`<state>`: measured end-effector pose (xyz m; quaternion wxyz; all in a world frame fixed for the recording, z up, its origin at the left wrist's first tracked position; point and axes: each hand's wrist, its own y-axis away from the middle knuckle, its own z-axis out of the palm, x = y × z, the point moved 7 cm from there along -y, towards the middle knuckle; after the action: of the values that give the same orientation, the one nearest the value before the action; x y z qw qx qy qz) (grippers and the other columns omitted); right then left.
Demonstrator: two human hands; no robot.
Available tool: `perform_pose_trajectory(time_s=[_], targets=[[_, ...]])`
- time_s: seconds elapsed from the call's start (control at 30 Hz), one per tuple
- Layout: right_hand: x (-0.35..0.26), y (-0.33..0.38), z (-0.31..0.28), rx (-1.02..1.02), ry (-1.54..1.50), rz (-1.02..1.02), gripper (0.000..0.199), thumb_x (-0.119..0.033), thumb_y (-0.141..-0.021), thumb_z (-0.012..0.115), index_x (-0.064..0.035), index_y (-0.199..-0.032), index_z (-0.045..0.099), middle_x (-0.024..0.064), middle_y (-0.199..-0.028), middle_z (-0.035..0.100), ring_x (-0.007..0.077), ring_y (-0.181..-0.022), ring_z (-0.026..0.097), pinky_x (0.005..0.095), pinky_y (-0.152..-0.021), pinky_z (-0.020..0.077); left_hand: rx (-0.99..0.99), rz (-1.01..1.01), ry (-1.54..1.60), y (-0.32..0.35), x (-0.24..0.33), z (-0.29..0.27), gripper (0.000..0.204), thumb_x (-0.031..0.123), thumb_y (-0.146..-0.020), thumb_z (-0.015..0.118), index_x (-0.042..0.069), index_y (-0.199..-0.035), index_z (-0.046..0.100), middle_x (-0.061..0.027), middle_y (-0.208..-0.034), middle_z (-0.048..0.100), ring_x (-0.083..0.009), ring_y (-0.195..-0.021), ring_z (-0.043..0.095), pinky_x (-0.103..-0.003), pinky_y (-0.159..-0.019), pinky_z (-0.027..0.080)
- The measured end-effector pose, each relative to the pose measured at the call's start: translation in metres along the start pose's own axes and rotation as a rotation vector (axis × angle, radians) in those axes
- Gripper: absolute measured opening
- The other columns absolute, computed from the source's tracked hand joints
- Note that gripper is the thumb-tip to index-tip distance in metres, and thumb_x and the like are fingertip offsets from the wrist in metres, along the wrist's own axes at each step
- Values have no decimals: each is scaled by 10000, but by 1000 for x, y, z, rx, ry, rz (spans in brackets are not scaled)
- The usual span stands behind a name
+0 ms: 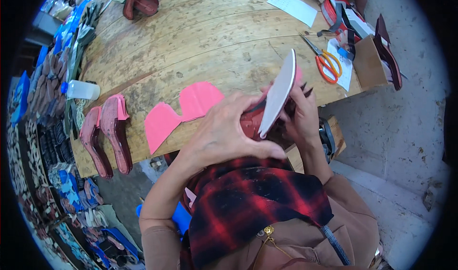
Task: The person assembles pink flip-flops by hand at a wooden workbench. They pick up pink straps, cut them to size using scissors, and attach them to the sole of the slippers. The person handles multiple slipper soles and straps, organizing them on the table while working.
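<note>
Worn wooden planks make up the round workbench (200, 36), which fills the upper half of the view above a grey concrete floor. At about five o'clock from the bench's middle, just over its near edge, a dark red shoe last with a white insole (279, 92) laid against its bottom is held upright. The left hand (224, 131) is wrapped around the last's body from nine o'clock, fingers closed on it. The right hand (300, 115) is pressed to the far side at three o'clock, fingertips pinched at the insole's edge.

Judged from the layout, the work is partly through. Two pink cut pieces (181, 112) lie flat on the bench at nine o'clock of the hands, not yet fitted. Two red lasts (107, 138) with pink covering rest farther out at nine o'clock, seemingly handled already. Orange-handled scissors (324, 60) lie at one o'clock, untouched. Whether the insole is fixed cannot be told.
</note>
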<state>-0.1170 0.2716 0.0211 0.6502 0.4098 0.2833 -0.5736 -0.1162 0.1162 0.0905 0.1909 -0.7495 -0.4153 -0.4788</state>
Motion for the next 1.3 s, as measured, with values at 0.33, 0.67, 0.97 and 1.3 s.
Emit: perform_pose_trajectory(time_s=[0.33,0.67,0.97,1.3], targets=[[-27,-5,-21,87,298,-79,108,-106,-853,697,-50,-772,653,-41,-585,563,3,-428,413,191,-391,233,-102,11,-135,2,-2,22,969,568,-521,847,-51,-1213,568,-235,-1027,645,-383,-1000,619,-439,-876,471],[26,-59,-82,107,767,-253,238,-260,-972,573,-46,-918,663,-40,-647,534,28,-548,468,208,-503,368,-192,29,-49,-30,-31,45,1155,536,-463,876,45,-1404,420,-249,-1231,590,-397,-1137,570,-434,-929,455],[40,14,-43,-234,360,339,486,-460,-1024,362,-66,-1043,646,-35,-679,472,47,-567,370,216,-491,251,-191,-14,-110,-6,-55,31,1210,591,-467,864,15,-1417,384,-240,-1213,600,-396,-1130,575,-436,-937,445],[72,46,-37,-259,-104,543,282,-223,-950,574,-35,-1158,550,35,-827,626,38,-497,413,184,-414,268,-601,-22,-167,16,-45,52,1204,523,-442,897,88,-1443,392,-186,-1257,592,-339,-1160,568,-421,-936,444]])
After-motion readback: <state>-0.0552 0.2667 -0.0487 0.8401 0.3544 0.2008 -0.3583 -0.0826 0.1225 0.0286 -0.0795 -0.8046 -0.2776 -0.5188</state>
